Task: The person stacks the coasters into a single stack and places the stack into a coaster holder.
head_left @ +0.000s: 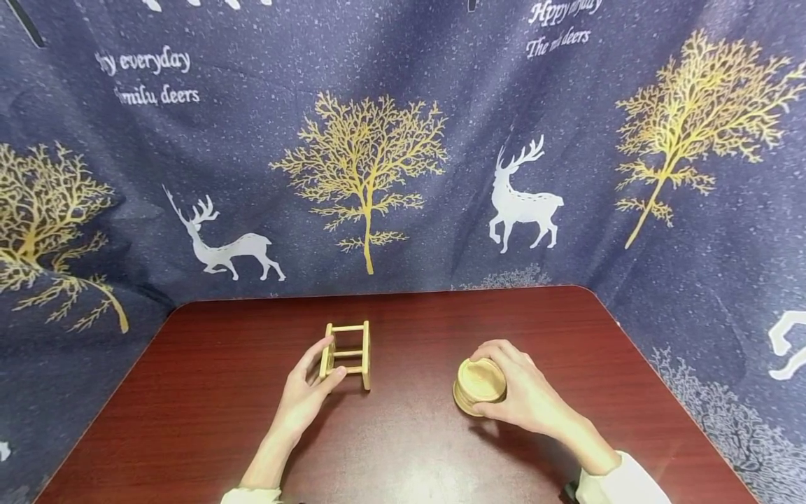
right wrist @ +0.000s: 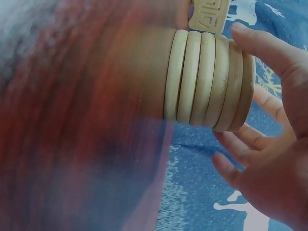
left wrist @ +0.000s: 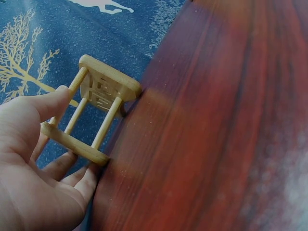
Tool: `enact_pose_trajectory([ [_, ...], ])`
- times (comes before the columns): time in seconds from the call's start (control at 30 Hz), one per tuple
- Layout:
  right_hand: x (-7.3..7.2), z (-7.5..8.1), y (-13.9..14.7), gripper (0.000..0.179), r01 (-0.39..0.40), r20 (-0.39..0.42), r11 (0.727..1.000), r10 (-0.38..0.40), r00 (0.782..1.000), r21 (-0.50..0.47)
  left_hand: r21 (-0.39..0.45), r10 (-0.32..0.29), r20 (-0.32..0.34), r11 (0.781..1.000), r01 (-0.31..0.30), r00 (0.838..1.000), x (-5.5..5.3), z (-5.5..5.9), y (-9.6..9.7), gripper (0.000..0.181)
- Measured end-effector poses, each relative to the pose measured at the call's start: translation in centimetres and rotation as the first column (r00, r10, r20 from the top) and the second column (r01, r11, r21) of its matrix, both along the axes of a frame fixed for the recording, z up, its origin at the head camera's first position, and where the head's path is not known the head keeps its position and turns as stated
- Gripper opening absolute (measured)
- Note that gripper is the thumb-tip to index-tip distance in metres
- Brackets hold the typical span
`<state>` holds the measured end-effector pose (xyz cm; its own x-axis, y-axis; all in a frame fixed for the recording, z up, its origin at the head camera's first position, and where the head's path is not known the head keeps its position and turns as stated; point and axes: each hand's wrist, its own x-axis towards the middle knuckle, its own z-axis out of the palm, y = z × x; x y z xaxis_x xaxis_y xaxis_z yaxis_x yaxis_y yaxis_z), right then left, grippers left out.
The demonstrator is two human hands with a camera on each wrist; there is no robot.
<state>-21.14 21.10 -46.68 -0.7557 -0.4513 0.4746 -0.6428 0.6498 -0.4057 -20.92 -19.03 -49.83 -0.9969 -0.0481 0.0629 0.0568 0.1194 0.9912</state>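
On the left of the table, my left hand [head_left: 301, 400] holds a small wooden coaster rack [head_left: 366, 353] by its near-left side, thumb and fingers around the frame. The left wrist view shows the rack's end panel [left wrist: 103, 89] with cut-out slots, joined by round rods to the end in my hand. To the right stands a stack of round wooden coasters [head_left: 481, 380]. My right hand [head_left: 525, 395] grips its upper part from the right, thumb on the near side and fingers on the far side. In the right wrist view, the upper coasters [right wrist: 233, 86] sit slightly offset from the lower ones.
Both things are on a dark red wooden table [head_left: 409, 448] with rounded far corners. Behind and beside it hangs a blue cloth [head_left: 403, 56] printed with deer, golden trees and lettering. A stretch of tabletop lies between the rack and the stack.
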Motion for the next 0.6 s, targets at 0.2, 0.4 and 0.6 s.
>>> enact_pose_trajectory([
  [0.2, -0.3, -0.3, 0.5, 0.072, -0.048, 0.05, 0.999, 0.048, 0.998, -0.014, 0.004, -0.008, 0.003, 1.0, 0.008, 1.0, 0.1, 0.0, -0.1, 0.072],
  [0.4, -0.8, -0.6, 0.9, 0.072, -0.129, 0.051, 0.99, 0.132, 0.99, -0.052, -0.009, -0.004, 0.002, 1.0, 0.004, 1.0, 0.1, 0.0, -0.1, 0.072],
  [0.6, -1.0, -1.1, 1.2, 0.073, -0.196, 0.066, 0.977, 0.202, 0.977, -0.087, -0.015, -0.007, 0.005, 1.0, 0.008, 1.0, 0.2, 0.1, 0.0, 0.071],
])
